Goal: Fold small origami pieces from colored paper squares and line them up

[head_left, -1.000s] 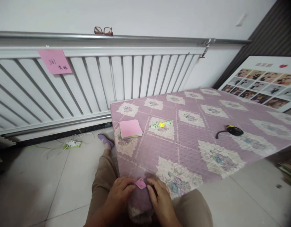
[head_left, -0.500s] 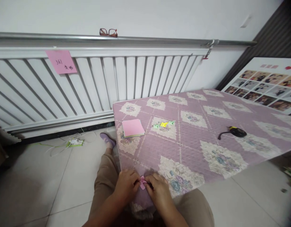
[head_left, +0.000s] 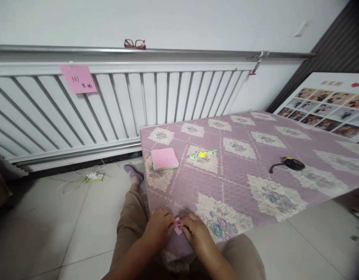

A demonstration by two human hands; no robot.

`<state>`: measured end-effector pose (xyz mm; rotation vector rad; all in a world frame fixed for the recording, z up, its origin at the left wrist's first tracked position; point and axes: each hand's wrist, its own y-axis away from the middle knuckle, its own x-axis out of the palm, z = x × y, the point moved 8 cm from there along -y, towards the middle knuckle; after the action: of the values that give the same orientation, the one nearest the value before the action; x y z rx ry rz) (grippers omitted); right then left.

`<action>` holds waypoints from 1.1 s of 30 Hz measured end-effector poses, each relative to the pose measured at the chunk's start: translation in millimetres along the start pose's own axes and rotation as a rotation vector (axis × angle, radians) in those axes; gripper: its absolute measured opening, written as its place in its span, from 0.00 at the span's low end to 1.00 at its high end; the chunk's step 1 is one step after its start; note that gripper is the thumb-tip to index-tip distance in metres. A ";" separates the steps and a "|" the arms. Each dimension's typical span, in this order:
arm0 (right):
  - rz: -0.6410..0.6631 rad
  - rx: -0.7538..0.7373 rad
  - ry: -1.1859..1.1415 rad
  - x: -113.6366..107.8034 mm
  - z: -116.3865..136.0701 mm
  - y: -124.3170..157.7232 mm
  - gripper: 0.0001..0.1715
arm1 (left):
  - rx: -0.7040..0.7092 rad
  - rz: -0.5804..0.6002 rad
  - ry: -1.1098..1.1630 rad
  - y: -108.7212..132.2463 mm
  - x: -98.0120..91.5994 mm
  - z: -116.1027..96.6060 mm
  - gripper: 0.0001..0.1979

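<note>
Pink paper piece: small, folded, orientation unclear. Pinched between left hand and right hand fingers, at table corner. Beyond: pink notepad, green-yellow folded papers, black tape measure.

On the surface, the paper pad lies left of the folded pieces; the tape measure lies far right.

The small pink paper piece is folded and mostly hidden. It sits at the near corner of the table, pinched between the fingertips of both hands; only a little pink edge shows.
</note>
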<state>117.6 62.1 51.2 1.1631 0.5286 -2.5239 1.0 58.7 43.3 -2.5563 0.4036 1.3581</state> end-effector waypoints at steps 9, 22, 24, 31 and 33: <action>-0.084 0.160 -0.382 -26.9 -10.3 2.2 0.12 | -0.097 -0.163 0.540 1.4 -18.0 5.7 0.05; -0.168 0.343 -0.582 -23.0 -27.7 16.8 0.15 | -0.249 -0.250 0.685 8.1 -13.0 15.4 0.06; -0.167 0.323 -0.535 -24.2 -27.4 16.6 0.14 | -0.247 -0.249 0.661 8.2 -11.4 15.8 0.06; -0.074 0.143 -0.197 -23.4 -25.9 11.7 0.07 | -0.053 -0.156 0.245 2.4 -3.4 3.1 0.08; -0.075 0.104 -0.127 -25.3 -22.7 12.0 0.08 | -0.045 -0.141 0.149 2.4 0.6 3.2 0.08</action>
<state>153.3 65.0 54.7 1.0259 0.4200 -2.6964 -1.9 57.4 40.9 -2.6754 0.2153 1.1449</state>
